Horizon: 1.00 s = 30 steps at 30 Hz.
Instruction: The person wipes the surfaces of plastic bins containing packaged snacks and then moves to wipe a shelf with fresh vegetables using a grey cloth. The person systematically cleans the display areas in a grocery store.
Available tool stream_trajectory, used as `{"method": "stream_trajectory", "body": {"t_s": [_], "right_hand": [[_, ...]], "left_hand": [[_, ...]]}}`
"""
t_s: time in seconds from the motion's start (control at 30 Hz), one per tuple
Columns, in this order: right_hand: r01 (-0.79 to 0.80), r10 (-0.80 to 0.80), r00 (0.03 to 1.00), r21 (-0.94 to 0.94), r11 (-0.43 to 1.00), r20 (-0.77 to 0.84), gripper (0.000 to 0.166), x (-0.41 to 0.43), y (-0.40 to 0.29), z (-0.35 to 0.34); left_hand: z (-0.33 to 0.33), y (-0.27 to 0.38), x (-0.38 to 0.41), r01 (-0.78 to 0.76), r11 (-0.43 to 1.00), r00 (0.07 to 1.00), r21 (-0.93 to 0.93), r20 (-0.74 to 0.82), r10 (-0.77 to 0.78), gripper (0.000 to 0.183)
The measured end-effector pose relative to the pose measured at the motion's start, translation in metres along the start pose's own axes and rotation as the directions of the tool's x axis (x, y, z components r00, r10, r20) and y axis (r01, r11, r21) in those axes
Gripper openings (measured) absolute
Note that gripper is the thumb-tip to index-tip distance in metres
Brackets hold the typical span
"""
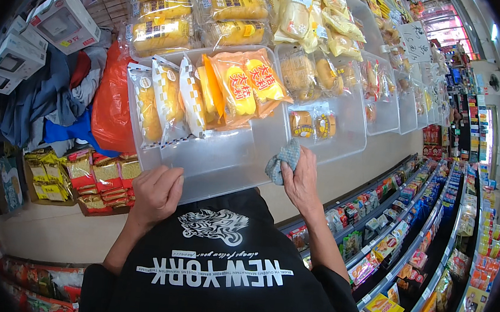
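Observation:
A translucent plastic bin (213, 166) stands before me, its near part bare inside. Packaged bread in checkered wrappers (169, 98) and orange-wrapped bread packs (248, 83) fill its far half. My left hand (157, 192) is curled over the bin's near left corner, gripping the wall. At the bin's right wall, my right hand (299, 179) holds a bunched grey-blue cloth (283, 161) between thumb and fingers. Beyond that wall, a neighbouring bin (346, 142) holds wrapped round buns (312, 123).
More bins and heaps of wrapped bread (241, 8) lie behind. To the left are a red plastic bag (112, 106), clothes (51, 87) and white boxes (67, 19). Cartons of snack packs (49, 177) sit lower left. Stocked shelves (386, 241) run along the right.

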State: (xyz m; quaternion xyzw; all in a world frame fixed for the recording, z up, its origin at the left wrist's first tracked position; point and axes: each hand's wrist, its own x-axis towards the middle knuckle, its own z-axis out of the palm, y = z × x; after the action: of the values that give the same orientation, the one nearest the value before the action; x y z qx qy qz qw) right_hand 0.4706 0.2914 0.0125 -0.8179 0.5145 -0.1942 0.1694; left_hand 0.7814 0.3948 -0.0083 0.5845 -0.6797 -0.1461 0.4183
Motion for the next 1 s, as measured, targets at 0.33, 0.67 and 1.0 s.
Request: {"method": "stream_trajectory", "body": {"t_s": [0.33,0.67,1.0], "right_hand": [[0.251,-0.245,0.964,-0.049,0.967,0.102,0.052,-0.036,-0.004,0.014],[0.533,-0.559,0.747,0.177,0.827,0.36,0.054,-0.001,-0.063,0.031],[0.638,-0.734,0.572,0.363,0.679,0.366,0.038,0.021,-0.13,0.076]], "left_hand": [[-0.001,0.002,-0.003,0.042,0.999,0.999,-0.017,-0.011,-0.042,0.013],[0.003,0.001,-0.008,0.073,0.993,0.99,-0.091,-0.111,-0.083,0.014],[0.004,0.001,-0.01,0.1,0.98,0.97,-0.17,-0.205,-0.134,0.011]]}}
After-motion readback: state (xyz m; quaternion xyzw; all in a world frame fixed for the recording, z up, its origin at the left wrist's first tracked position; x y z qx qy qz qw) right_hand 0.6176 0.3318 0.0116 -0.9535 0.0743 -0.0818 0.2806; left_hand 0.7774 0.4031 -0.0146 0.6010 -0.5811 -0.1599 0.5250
